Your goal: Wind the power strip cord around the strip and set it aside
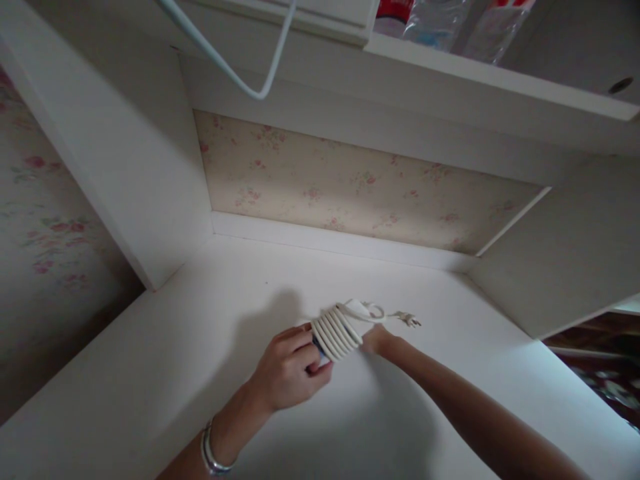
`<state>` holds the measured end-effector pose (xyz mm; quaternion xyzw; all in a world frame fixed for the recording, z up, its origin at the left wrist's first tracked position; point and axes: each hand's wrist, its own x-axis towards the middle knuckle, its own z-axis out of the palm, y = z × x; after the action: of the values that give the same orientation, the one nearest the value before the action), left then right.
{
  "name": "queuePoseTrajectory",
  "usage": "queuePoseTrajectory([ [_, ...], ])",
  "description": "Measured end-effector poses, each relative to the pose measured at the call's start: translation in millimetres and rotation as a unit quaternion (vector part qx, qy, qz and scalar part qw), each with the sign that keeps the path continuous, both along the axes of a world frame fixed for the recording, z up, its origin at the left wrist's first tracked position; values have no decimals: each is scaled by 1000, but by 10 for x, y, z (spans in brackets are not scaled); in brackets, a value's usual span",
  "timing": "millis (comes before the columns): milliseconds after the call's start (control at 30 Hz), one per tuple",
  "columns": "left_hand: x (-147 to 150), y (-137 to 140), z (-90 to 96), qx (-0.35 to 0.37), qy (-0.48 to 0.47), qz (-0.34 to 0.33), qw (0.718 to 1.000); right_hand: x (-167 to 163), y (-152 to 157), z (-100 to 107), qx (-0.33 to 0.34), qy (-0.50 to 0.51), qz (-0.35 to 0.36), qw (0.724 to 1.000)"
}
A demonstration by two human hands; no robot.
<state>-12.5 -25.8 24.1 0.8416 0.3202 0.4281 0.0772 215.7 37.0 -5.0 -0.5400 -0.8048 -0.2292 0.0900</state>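
A white power strip [324,359] is held above the white desktop, its pale cord [336,333] wound around the middle in several turns. My left hand [290,367] is closed around the strip's left end, with the thumb below and the fingers over the top. At the other end, my right hand [376,339] reaches in behind the strip, and its fingers are hidden there. A loop of cord stands out at the upper right. The cord's plug [410,319] sticks out beyond my right hand. A silver bracelet [210,453] circles my left wrist.
White side panels [145,167] flank the desktop [240,267], with floral wallpaper [310,180] at the back. Overhead runs a shelf [480,73] bearing plastic bottles [435,23]. A bent pale-blue rod [260,93] hangs at the upper left. Dark reddish items [605,380] lie past the right edge.
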Motion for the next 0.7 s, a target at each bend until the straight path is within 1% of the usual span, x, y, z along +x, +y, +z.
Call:
queuePoseTrajectory([
  [33, -4, 19, -13, -13, -6, 29, 999, 8, -58, -7, -27, -9, 10, 1000],
  [100, -13, 66, -50, -39, -15, 96, 994, 12, -181, -9, -105, -25, 42, 993],
  [167, -24, 117, -87, -63, -14, 168, 984, -1, -317, 3, -163, -27, 49, 985],
  [233, -35, 165, -113, -87, 5, 229, 970, -26, -446, 30, -179, -18, 54, 982],
  [267, -39, 185, -121, -99, 22, 251, 963, -40, -497, 50, -173, -14, 63, 983],
  [333, -41, 212, -132, -124, 61, 276, 951, -63, -555, 108, -149, -14, 86, 985],
  [400, -34, 222, -144, -147, 95, 276, 945, -75, -548, 184, -115, -17, 103, 988],
  [533, -5, 214, -190, -174, 125, 235, 948, -80, -431, 343, -65, -16, 110, 992],
  [700, 4, 194, -260, -203, 111, 172, 958, -100, -367, 464, -46, -19, 139, 989],
])
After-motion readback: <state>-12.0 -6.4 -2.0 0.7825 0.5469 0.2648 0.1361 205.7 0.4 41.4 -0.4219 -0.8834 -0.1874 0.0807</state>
